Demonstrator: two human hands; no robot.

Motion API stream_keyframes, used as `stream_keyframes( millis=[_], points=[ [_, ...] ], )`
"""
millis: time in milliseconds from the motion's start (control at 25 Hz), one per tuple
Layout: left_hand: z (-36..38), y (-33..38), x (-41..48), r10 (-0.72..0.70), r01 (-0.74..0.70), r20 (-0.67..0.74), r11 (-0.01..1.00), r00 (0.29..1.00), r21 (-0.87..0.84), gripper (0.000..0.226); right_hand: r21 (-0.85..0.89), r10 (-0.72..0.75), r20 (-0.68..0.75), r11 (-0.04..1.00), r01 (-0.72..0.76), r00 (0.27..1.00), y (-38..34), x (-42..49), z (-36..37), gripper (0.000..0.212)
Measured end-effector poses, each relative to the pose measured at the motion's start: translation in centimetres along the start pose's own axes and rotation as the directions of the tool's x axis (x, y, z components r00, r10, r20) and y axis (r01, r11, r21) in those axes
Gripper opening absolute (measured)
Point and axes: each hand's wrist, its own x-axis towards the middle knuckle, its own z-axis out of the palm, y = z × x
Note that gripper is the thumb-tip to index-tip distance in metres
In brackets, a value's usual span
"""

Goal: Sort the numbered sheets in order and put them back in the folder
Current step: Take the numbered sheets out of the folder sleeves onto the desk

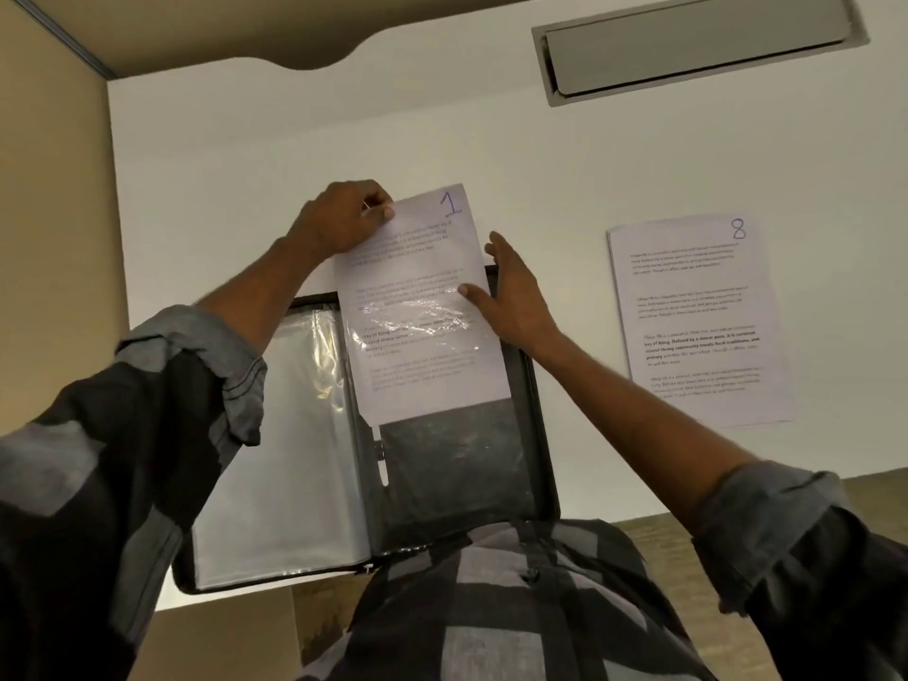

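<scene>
Sheet 1 (422,297), a printed page with a blue handwritten "1" at its top right corner, lies over the right half of an open black folder (457,464) at the centre of the frame. Its top edge reaches past the folder's upper rim onto the white surface (295,140). Crinkled clear plastic glints across the page's middle, and the page's lower edge ends partway down the folder's dark right panel. The left grip (349,218), arm stretched forward from the lower left of the frame, pinches the page's top left corner between thumb and curled fingers. The right grip (516,297), reaching in from the lower right, lies spread along the page's right edge at the folder's rim, fingers straight and thumb pressing on the paper; it clasps nothing. Clear plastic sleeves (275,435) fill the folder's left half. At the right of the frame, well apart from the folder, a page marked "8" (697,317) lies on the same surface, with edges of other sheets showing beneath it. A grey recessed hatch (688,46) sits at the upper right. Both forearms are bare below the rolled grey cuffs of a dark checked shirt (491,607).
</scene>
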Motion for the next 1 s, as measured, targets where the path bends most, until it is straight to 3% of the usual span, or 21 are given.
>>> stream_keyframes(
  millis=[120, 200, 280, 360, 440, 480, 560, 680, 840, 1000],
  points=[
    [-1.5, 0.0, 1.2, -0.005, 0.001, -0.184, 1.0, 0.983, -0.021, 0.029, 0.022, 0.083, -0.016, 0.996, -0.083, 0.996, -1.7, 3.0, 0.0, 0.034],
    [-1.5, -0.6, 1.3, -0.006, 0.004, -0.323, 1.0, 0.947, -0.006, 0.032, 0.02, 0.08, -0.058, 0.997, -0.079, 0.995, -2.3, 4.0, 0.1, 0.021],
    [-0.9, -1.7, 0.7, -0.117, 0.045, -0.428, 0.984, 0.896, -0.175, 0.048, 0.053, 0.049, -0.119, 0.998, -0.043, 0.992, -2.9, 4.5, 0.0, 0.016],
    [0.3, -2.6, -0.7, -0.368, 0.141, -0.389, 0.854, 0.845, -0.501, 0.068, 0.074, 0.02, -0.175, 0.997, -0.007, 0.984, -3.2, 5.0, -0.6, 0.013],
    [2.0, -2.5, -3.0, -0.539, 0.241, -0.19, 0.628, 0.821, -0.74, 0.071, 0.095, 0.016, -0.226, 0.995, 0.005, 0.974, -3.5, 5.5, -1.6, 0.015],
    [2.9, -2.4, -4.3, -0.552, 0.26, -0.116, 0.554, 0.826, -0.791, 0.067, 0.106, 0.014, -0.249, 0.994, 0.013, 0.968, -3.8, 5.7, -2.1, 0.016],
    [4.7, -2.6, -6.4, -0.514, 0.223, -0.089, 0.515, 0.853, -0.828, 0.053, 0.126, -0.004, -0.278, 0.991, 0.04, 0.96, -4.5, 6.1, -2.8, 0.015],
    [5.9, -2.7, -8.1, -0.462, 0.095, -0.174, 0.503, 0.869, -0.859, 0.03, 0.141, -0.07, -0.31, 0.983, 0.119, 0.948, -6.1, 6.0, -3.7, 0.013],
    [3.5, -0.5, -9.2, -0.484, -0.07, -0.323, 0.471, 0.813, -0.88, 0.024, 0.209, -0.149, -0.349, 0.95, 0.232, 0.925, -8.9, 4.6, -4.9, 0.011],
    [1.2, 1.3, -10.7, -0.415, -0.189, -0.38, 0.431, 0.827, -0.882, 0.018, 0.266, -0.175, -0.409, 0.916, 0.301, 0.896, -10.9, 1.8, -6.0, 0.012]
  ],
)
